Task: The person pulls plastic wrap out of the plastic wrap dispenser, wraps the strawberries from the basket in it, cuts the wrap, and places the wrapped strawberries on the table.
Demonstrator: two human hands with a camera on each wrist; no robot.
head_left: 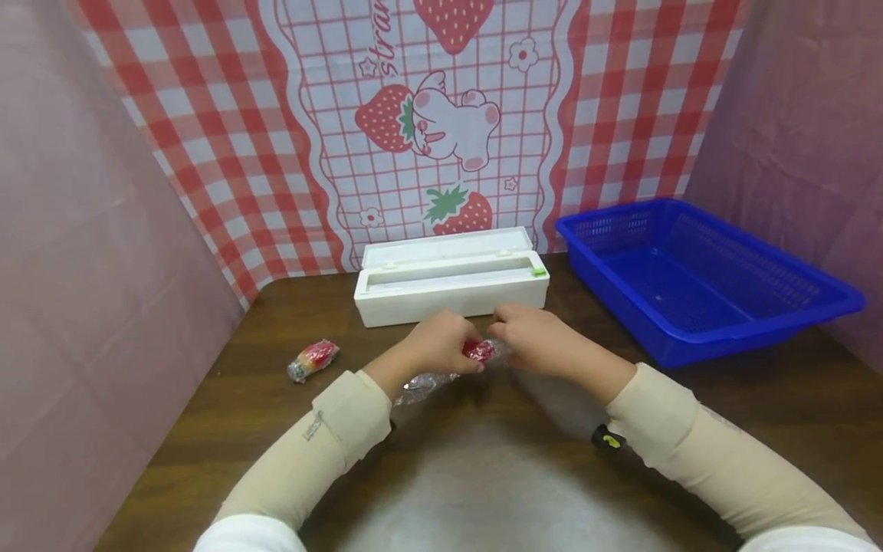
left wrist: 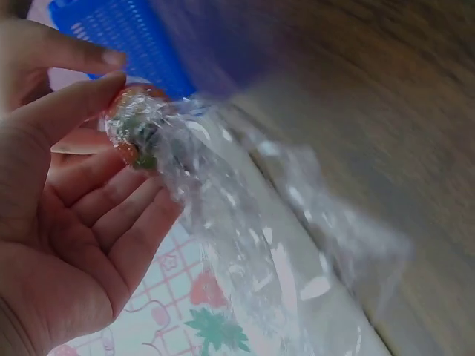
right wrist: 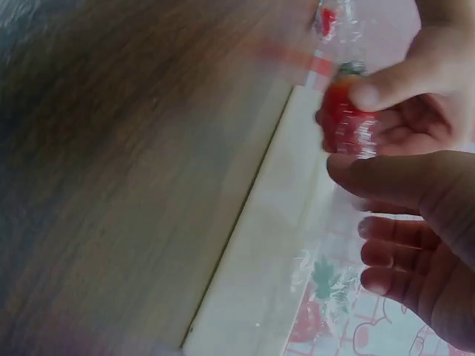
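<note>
My left hand [head_left: 444, 343] grips a red strawberry [head_left: 478, 350] wrapped in clear cling film. Its thumb and fingers hold the fruit, and the green leafy end shows in the left wrist view. Loose cling film [left wrist: 245, 215] trails from that end. My right hand [head_left: 534, 340] is at the fruit's red tip, thumb and forefinger pinching the cling film [head_left: 498, 350] there; its other fingers are loosely bent in the right wrist view. Another film-wrapped strawberry [head_left: 313, 360] lies on the table to the left.
Behind the hands stands a white cling film dispenser [head_left: 451, 297] with its lid raised and a green slider [head_left: 539, 272] at its right end. A blue plastic basket [head_left: 621, 303] is at the right. The brown wooden table [head_left: 234, 437] meets a checked cloth at the back.
</note>
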